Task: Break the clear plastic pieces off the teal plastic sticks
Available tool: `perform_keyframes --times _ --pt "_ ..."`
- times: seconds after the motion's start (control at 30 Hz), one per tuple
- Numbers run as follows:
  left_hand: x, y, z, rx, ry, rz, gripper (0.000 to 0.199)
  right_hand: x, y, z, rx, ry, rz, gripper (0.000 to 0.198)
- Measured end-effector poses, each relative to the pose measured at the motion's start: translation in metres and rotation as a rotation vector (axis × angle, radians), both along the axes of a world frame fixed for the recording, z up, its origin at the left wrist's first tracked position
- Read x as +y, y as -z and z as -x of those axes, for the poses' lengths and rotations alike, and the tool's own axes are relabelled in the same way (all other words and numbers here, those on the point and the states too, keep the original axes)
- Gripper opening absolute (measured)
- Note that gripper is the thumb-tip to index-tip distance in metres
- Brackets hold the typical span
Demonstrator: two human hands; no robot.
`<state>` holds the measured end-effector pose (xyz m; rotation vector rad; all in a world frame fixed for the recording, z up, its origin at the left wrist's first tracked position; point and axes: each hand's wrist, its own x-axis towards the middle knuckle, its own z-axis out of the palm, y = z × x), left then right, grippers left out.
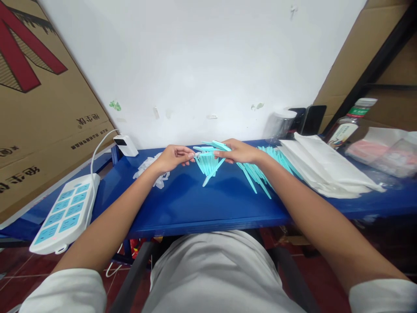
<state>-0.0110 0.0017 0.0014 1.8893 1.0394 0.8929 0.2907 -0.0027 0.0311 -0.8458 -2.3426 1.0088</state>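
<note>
My left hand (177,157) pinches a small translucent plastic piece, like a cap, at the left end of a slim turquoise stick. My right hand (235,151) is closed on several turquoise plastic sticks (206,154), which point left toward my left fingertips. Below the hands lies a fanned group of the same sticks (208,167) on the blue table (195,206). A larger spread of turquoise sticks (256,174) is under and beside my right wrist. Behind my left wrist is a pile of translucent white plastic pieces (146,167), partly covered by it.
A white power strip (67,213) and a small white device (126,145) are at the left. On the right are white paper-like bags (329,165), a clear jar (282,124), a dark bottle (348,124) and a pink package (381,152). A wall (202,65) stands behind the table.
</note>
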Motion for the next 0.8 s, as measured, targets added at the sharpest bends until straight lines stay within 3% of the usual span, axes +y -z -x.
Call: perform_keyframes --times 0.8 --pt "-0.007 0.019 -0.014 -0.176 0.01 0.15 0.042 -0.004 0.008 0.01 0.014 -0.125 -0.015 0.039"
